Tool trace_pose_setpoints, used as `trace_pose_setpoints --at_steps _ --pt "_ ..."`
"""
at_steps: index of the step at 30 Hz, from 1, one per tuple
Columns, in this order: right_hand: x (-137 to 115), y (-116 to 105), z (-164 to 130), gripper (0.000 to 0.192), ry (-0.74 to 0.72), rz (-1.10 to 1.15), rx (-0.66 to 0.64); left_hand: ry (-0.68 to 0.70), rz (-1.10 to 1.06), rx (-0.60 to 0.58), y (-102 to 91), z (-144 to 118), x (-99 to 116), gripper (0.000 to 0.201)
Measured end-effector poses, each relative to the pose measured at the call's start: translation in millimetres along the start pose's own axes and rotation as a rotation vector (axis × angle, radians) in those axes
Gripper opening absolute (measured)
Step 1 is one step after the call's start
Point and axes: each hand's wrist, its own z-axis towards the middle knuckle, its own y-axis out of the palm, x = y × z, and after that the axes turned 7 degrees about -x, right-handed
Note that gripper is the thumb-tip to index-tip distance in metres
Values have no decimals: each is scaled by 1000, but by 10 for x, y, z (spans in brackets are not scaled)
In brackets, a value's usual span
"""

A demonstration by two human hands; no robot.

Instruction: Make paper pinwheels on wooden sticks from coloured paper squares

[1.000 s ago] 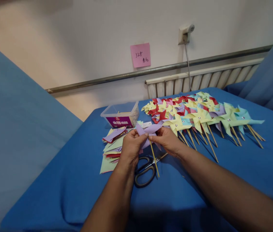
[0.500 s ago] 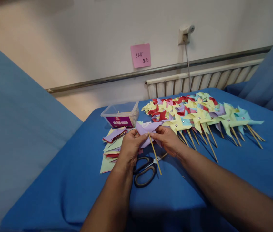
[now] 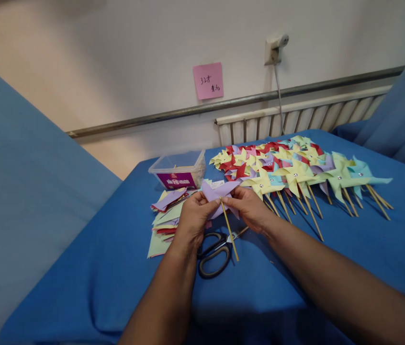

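My left hand [image 3: 193, 218] and my right hand [image 3: 249, 207] meet above the blue-covered table [image 3: 116, 273]. Between them they pinch a folded purple paper pinwheel [image 3: 217, 190] against a thin wooden stick [image 3: 230, 231] that slants down toward me. The fingertips of both hands close on the paper's centre at the top of the stick. Black-handled scissors [image 3: 214, 253] lie flat on the cloth just below the hands.
A stack of coloured paper squares [image 3: 164, 218] lies left of my hands. A clear plastic box [image 3: 179, 170] stands behind it. Several finished pinwheels [image 3: 296, 170] on sticks are spread to the right. A radiator [image 3: 296, 120] and a pink note [image 3: 208, 80] are on the wall.
The lower end of the stick has swung slightly right. Both hands stay pinched on the purple paper in nearly the same place.
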Motion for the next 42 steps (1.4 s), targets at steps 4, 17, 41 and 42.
trace_pose_setpoints --at_steps 4,17,41,42 --pt "6 -1 6 35 -6 -6 10 -13 -5 -12 5 -1 3 52" --pt "54 -36 20 32 -7 -4 -9 -9 8 -2 4 -6 12 48" --pt "4 56 -62 38 79 -68 49 120 -66 138 -62 49 30 44" --pt "12 75 -75 39 94 -94 34 152 -78 181 -75 56 41 43"
